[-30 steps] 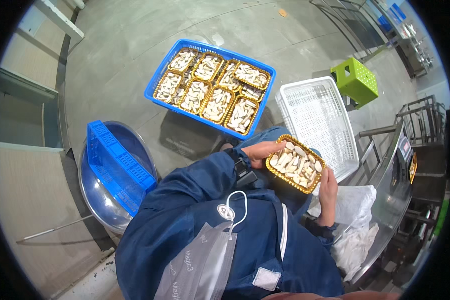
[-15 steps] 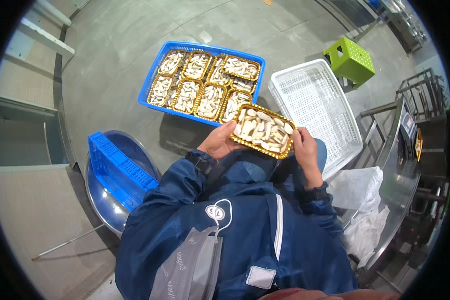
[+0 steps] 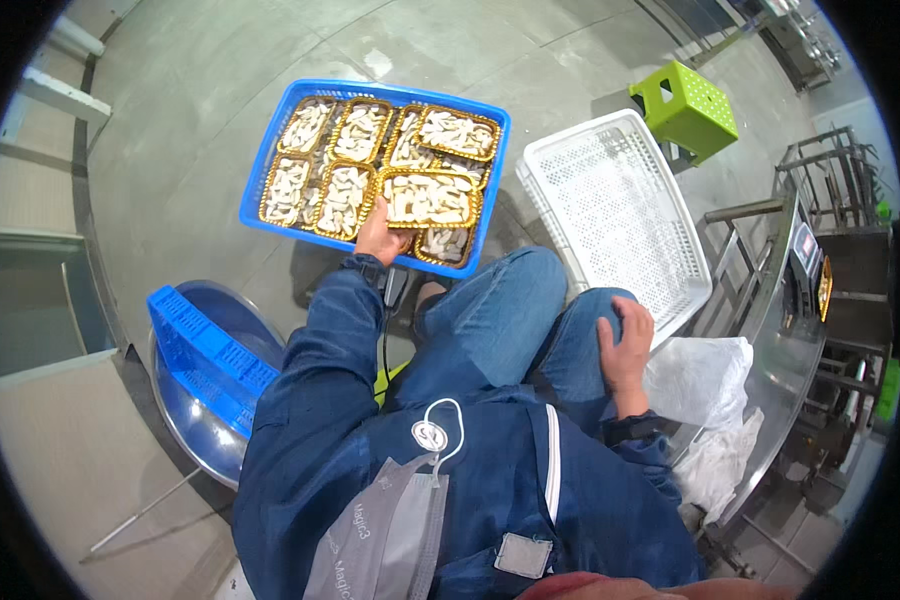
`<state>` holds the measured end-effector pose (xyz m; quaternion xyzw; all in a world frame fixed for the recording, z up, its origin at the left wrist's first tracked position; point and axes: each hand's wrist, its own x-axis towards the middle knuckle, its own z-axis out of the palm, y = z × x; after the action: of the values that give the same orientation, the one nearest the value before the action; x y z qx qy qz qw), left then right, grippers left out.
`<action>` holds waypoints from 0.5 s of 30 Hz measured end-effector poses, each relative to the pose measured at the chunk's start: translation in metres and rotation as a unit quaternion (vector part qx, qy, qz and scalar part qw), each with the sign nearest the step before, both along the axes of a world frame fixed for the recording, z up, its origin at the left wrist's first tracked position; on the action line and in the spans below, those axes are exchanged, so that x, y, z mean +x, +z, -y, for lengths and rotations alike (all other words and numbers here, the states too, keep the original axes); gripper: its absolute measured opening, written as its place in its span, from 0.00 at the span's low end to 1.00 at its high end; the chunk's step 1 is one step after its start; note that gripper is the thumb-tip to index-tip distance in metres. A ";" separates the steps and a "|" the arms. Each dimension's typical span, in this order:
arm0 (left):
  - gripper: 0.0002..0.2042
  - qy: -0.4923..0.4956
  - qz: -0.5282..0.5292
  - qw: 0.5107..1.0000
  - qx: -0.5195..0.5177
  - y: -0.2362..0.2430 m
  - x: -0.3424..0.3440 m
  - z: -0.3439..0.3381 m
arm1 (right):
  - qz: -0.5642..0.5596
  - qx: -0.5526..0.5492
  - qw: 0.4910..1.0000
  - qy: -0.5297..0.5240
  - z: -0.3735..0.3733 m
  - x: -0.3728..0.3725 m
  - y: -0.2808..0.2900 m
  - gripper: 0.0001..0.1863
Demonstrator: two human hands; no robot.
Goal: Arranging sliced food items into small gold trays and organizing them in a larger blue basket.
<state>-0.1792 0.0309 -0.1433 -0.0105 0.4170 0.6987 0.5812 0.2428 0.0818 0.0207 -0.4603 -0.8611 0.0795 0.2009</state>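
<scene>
My left hand [image 3: 378, 236] grips the left end of a gold-rimmed tray [image 3: 431, 200] of pale sliced pieces that look like mushrooms. This tray lies crosswise over other filled trays in a blue plastic basket [image 3: 253, 212]. Its underside is hidden, so I cannot tell how far it rests on them. Several similar trays fill the basket; one tray [image 3: 460, 133] sits on top of others at the far right corner. My right hand [image 3: 625, 345] is on my right knee, fingers apart, holding nothing.
A white plastic basket [image 3: 615, 215] stands on the floor to the right, beside a green stool [image 3: 685, 112]. On the left, a blue crate [image 3: 205, 355] leans in a metal basin [image 3: 175, 400]. White plastic bags [image 3: 705, 380] hang by the steel table [image 3: 770, 400] at right.
The gold tray has gone from over my lap, held in both hands, to the blue basket. My right hand has let go of it and dropped to my knee.
</scene>
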 end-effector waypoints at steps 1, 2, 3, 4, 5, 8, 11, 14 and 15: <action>0.23 0.010 -0.004 1.000 -0.011 -0.012 -0.006 -0.010 | 0.003 0.013 1.000 -0.004 0.003 -0.007 0.001 0.16; 0.24 0.022 -0.001 0.999 -0.043 -0.016 -0.008 -0.020 | -0.001 -0.004 1.000 -0.022 0.003 -0.009 0.002 0.16; 0.23 0.022 -0.009 1.000 -0.019 -0.030 -0.011 -0.028 | -0.006 -0.021 0.999 -0.040 0.001 -0.010 0.002 0.16; 0.24 0.009 -0.005 1.000 -0.026 -0.030 -0.010 -0.037 | -0.001 -0.024 0.999 -0.046 0.000 -0.009 0.001 0.16; 0.25 -0.003 -0.001 0.999 -0.034 -0.030 -0.011 -0.045 | 0.003 -0.011 0.999 -0.045 -0.001 -0.009 -0.001 0.15; 0.25 -0.019 0.000 0.997 -0.068 -0.031 -0.010 -0.070 | 0.010 -0.005 0.999 -0.042 -0.005 -0.009 -0.001 0.14; 0.25 -0.009 0.014 0.997 -0.075 -0.050 -0.017 -0.078 | 0.009 -0.020 0.999 -0.037 -0.007 -0.017 0.004 0.14; 0.26 -0.010 -0.085 0.992 -0.095 -0.065 -0.021 -0.083 | 0.004 -0.024 0.999 -0.037 -0.008 -0.022 0.005 0.14; 0.26 -0.013 -0.059 0.993 -0.103 -0.066 -0.021 -0.082 | 0.004 -0.026 0.999 -0.038 -0.009 -0.023 0.004 0.14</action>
<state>-0.2004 0.1128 -0.2092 -0.0236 0.5207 0.6439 0.5602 0.2194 0.0904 0.0250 -0.4980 -0.8414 0.0923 0.1886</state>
